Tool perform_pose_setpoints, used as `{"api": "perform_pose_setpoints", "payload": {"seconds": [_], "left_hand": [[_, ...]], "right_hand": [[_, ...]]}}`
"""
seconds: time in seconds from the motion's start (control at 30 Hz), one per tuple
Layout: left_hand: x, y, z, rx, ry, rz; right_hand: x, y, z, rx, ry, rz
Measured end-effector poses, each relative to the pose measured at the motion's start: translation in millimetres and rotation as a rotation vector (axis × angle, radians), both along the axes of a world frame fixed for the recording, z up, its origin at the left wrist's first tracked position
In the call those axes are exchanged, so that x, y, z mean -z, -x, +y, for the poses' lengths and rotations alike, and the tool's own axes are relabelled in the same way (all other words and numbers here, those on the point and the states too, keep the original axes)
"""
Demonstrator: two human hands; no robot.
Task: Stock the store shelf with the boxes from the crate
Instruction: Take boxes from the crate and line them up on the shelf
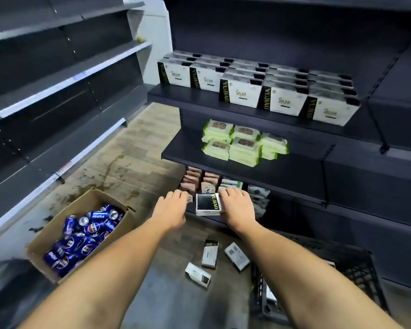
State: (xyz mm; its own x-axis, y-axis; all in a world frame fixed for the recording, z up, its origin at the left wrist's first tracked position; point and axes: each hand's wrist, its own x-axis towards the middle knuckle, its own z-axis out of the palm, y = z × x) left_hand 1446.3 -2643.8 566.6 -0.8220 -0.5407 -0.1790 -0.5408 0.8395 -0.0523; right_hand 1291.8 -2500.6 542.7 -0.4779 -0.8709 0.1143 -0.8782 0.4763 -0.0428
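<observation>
Forearms (119, 269) reach forward, left of the near-right crate (356, 271). Right hand (237, 207) grips the box (208, 205) by its right edge. Left hand (173, 207) sits at the left edge; its grip cannot be told. Lift level and seat the box flush on the far shelf (188, 96), label outward.

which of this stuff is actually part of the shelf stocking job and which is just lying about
Part of the job:
- box held by the right hand
- three loose boxes on the floor
- black crate
- stocked boxes on the shelf

Just lying about:
- carton of cola cans
- green wipes packs
- pouches lower down
</observation>
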Motion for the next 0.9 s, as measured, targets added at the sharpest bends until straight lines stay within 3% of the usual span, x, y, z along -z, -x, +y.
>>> {"api": "perform_pose_setpoints", "payload": {"seconds": [0.33, 0.77, 0.9], "left_hand": [[-38, 44, -69, 0.058, 0.05, 0.092], [-56, 84, -145, 0.102, 0.084, 0.126], [-52, 93, -169, 0.169, 0.069, 0.115]], "right_hand": [[-45, 48, -70, 0.072, 0.096, 0.128], [-72, 70, -133, 0.071, 0.124, 0.127], [-74, 68, -151, 0.163, 0.14, 0.131]]}}
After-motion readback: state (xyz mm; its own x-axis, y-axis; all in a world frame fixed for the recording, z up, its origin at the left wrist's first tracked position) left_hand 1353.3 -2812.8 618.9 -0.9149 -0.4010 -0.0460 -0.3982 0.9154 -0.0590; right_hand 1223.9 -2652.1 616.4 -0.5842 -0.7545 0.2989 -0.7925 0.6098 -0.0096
